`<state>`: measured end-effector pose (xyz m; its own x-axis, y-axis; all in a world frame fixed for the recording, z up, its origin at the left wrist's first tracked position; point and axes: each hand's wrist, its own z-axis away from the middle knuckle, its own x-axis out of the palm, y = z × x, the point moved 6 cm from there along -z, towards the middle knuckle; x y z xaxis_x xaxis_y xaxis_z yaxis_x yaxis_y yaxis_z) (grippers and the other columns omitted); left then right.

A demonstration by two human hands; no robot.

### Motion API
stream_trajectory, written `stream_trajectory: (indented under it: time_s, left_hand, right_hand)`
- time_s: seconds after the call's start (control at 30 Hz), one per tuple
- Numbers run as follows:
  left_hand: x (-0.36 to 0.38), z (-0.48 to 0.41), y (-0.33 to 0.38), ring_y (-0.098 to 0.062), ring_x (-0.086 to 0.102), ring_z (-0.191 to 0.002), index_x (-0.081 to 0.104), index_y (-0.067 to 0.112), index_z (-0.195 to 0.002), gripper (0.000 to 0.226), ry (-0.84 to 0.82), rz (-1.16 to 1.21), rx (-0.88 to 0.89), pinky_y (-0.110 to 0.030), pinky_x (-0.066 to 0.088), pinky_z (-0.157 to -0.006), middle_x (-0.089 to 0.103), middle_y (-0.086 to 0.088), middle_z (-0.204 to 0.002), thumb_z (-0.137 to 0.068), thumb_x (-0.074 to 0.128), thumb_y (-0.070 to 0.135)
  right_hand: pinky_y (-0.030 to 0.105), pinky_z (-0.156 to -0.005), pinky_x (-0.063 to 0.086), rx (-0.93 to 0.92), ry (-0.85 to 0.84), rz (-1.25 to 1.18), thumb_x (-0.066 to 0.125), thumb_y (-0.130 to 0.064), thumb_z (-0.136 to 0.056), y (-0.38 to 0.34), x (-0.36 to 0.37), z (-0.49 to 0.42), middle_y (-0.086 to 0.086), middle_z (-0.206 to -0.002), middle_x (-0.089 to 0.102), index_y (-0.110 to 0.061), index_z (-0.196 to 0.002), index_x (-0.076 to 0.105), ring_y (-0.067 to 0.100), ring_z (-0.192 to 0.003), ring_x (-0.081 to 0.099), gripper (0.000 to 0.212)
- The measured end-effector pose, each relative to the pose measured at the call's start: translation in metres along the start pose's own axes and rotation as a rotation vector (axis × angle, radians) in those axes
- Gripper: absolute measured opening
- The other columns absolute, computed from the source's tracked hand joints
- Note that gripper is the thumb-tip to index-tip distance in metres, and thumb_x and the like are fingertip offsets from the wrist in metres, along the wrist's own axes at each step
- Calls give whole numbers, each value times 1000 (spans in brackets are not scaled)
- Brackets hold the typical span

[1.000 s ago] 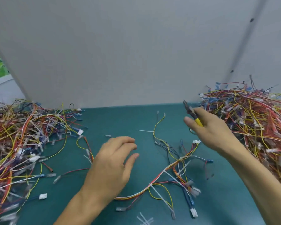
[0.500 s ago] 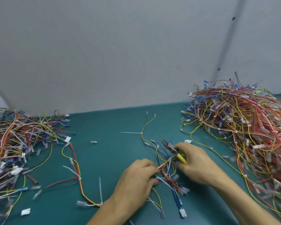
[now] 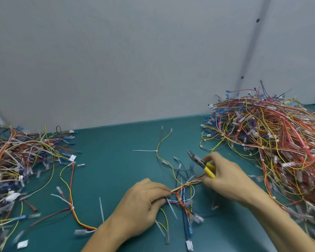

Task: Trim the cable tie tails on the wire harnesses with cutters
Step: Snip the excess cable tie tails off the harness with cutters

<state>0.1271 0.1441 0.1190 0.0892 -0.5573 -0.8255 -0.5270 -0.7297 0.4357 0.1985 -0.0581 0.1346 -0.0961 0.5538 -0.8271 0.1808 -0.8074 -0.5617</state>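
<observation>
Left hand [image 3: 140,206]: pinches harness [image 3: 185,186] | Right hand [image 3: 225,177]: grips cutters [image 3: 201,163], fingers curled, also holds harness

On the green counter [image 3: 113,170], the left hand [image 3: 144,206] pinches a wire harness [image 3: 185,184] by its bundled wires. The right hand [image 3: 227,180] grips yellow-handled cutters [image 3: 198,160] just above it, tips pointing up-left. A left pile [image 3: 22,160] and a larger right pile [image 3: 280,139] of harnesses flank them.

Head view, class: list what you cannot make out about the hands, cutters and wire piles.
All in the head view.
Cutters: handles mostly covered by the right hand; jaws too small to judge.
Left hand: fingertips on the harness hidden under its own knuckles.
Right pile: cut off by the right edge.
Left pile: cut off by the left edge, blurred.
</observation>
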Motion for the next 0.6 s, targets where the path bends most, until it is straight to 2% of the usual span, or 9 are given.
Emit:
stream_trajectory:
  time_s: [0.07, 0.13, 0.27, 0.4, 0.47, 0.53, 0.6]
  left_hand:
    - [-2, 0, -2, -7, 59, -93, 72, 20, -104, 23, 19, 36, -47, -22, 46, -85, 68, 17, -106, -88, 56, 16]
    - [-6, -1, -3, 0, 58, -99, 71, 19, -106, 23, 71, 70, -97, -14, 42, -90, 68, 15, -106, -89, 56, 15]
    - [-15, -7, -5, 15, 53, -92, 72, 19, -105, 22, 158, 94, -158, -1, 35, -83, 66, 19, -102, -89, 62, 8]
    - [-18, -22, 3, 10, 56, -87, 72, 19, -103, 20, 172, 115, -147, 0, 36, -77, 68, 16, -98, -87, 65, 9]
    - [-17, -35, 8, 6, 58, -87, 72, 18, -103, 20, 171, 114, -128, -1, 36, -78, 69, 12, -98, -86, 67, 10]
    - [-14, -48, 11, 1, 59, -91, 72, 16, -105, 22, 157, 95, -101, -6, 39, -85, 70, 8, -102, -84, 69, 10]
    - [-6, -59, 14, -7, 59, -104, 71, 14, -108, 25, 118, 49, -64, -13, 38, -96, 68, 4, -111, -83, 70, 10]
  right_hand:
    - [23, -64, 34, 30, 65, -64, 72, -26, -74, 6, -13, 2, -7, -98, 50, -26, -105, 43, 8, -85, 50, 42]
    - [19, -62, 32, 36, 46, -78, 73, -26, -73, 11, -20, 5, -10, -98, 41, -26, -103, 39, 2, -84, 45, 46]
    - [21, -58, 29, 39, -33, -53, 72, -27, -76, 15, -23, 10, -4, -94, 40, -26, -92, 41, 6, -76, 43, 35]
    - [16, -60, 33, -80, -24, 50, 73, -34, -78, 9, -24, 12, -5, -79, 50, -30, -75, 51, 4, -71, 46, 22]
    - [19, -62, 35, -95, -19, 44, 70, -42, -81, 10, -23, 12, -5, -70, 52, -29, -78, 55, 5, -68, 47, 20]
    - [24, -67, 40, -68, -14, 50, 66, -50, -83, 14, -23, 11, -5, -70, 56, -31, -86, 59, 7, -71, 50, 20]
    - [32, -73, 44, -20, -20, 80, 62, -55, -84, 18, -20, 11, -5, -75, 60, -32, -93, 62, 13, -78, 53, 25]
